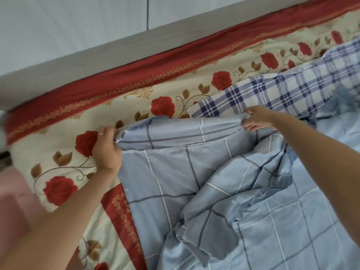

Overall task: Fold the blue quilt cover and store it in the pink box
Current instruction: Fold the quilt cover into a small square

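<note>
The blue quilt cover point(175, 172), light blue with a grey and white grid, lies rumpled over the right half of the bed. My left hand point(106, 149) grips its far left corner. My right hand point(255, 118) pinches the same far edge further right, and the cloth is stretched between the two hands. A pink shape point(13, 203), blurred, sits at the lower left beside the bed; it may be the pink box.
The bed is covered by a cream sheet with red roses and a red border point(97, 106). A blue and white plaid cloth point(272, 92) lies behind the quilt cover at the right. A grey bed frame point(78, 61) and pale wall run along the far side.
</note>
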